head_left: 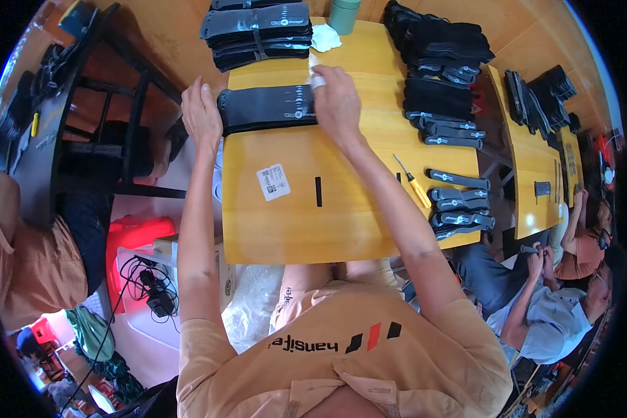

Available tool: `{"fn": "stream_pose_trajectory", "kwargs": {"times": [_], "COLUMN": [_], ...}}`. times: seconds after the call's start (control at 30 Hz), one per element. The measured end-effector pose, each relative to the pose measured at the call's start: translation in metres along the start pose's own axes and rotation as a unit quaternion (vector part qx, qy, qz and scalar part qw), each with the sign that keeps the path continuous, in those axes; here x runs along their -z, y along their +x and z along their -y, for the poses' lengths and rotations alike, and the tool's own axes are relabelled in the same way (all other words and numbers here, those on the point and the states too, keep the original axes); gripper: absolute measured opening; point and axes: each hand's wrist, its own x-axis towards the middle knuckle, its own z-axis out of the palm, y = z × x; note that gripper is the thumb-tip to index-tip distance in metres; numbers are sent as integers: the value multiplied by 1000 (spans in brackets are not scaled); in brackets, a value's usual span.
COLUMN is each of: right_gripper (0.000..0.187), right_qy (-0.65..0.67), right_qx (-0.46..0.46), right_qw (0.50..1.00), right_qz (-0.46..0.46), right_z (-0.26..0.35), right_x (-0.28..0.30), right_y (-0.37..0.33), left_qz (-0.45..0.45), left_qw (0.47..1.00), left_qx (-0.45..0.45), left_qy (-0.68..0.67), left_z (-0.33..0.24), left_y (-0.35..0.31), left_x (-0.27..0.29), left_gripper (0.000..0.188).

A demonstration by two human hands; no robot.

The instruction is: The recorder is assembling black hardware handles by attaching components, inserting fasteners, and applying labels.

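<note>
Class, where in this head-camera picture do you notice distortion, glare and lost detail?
Head view, distortion: the dark table at left bends along the rim; head view, glare: a bright spot lies on the yellow side table at right; head view, detail: print on the white label is too fine to read.

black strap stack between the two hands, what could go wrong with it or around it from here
The black strap stack sits by the table's left edge, so a firm push from the right hand might slide it over, past the left hand. Uneven pressure at its two ends could also skew the layers. The yellow-handled screwdriver lies close beside the right forearm in view, so a sideways sweep of that arm might knock it.
</note>
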Motion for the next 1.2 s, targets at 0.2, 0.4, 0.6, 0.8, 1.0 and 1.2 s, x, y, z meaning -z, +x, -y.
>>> {"fn": "stream_pose_trajectory", "kwargs": {"times": [0.2,0.4,0.6,0.8,1.0,1.2], "right_gripper": [40,45,46,44,37,25], "right_qy": [-146,-175,-197,-87,67,27], "right_qx": [156,175,172,118,65,-11], "right_qw": [976,965,960,980,987,997], "right_qz": [50,87,95,135,127,65], "right_z": [8,-17,-16,-31,-8,-48], "right_x": [-35,-54,-47,-52,37,199], "right_y": [-18,-35,-33,-31,-39,-81], "left_qz": [115,147,158,167,179,114], "left_qw": [945,923,927,906,914,963], "left_qx": [-249,-262,-250,-280,-243,-206], "left_qy": [177,239,231,269,271,134], "left_z": [-22,-11,-12,-16,-25,-69], "left_y": [-12,-28,-28,-29,-27,-28], "left_x": [-16,-28,-34,-31,-15,22], "left_gripper": [42,42,41,54,65,55]}}
